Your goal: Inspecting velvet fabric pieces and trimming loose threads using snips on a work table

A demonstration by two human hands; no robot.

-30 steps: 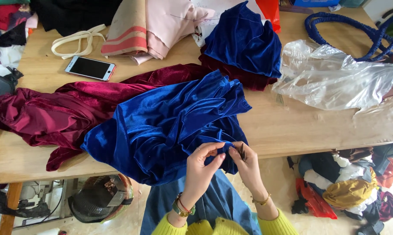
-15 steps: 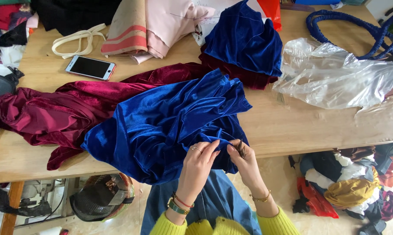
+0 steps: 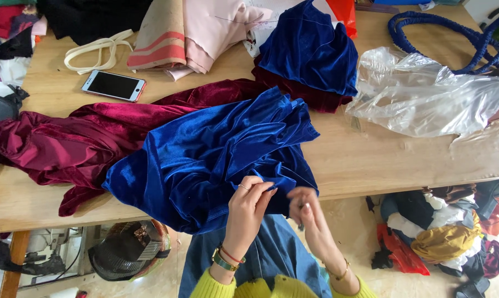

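the left hand (image 3: pixel 250 197) pinches the near edge of the blue velvet cloth (image 3: pixel 216 154), which lies on the wooden table (image 3: pixel 371 160). the right hand (image 3: pixel 304 205), blurry, sits just beside; i cannot tell its grip.

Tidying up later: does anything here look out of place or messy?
Yes. A heap of clothes lies on the floor beside the table, and a phone sits among loose fabrics. The blue velvet hangs over the table's near edge.
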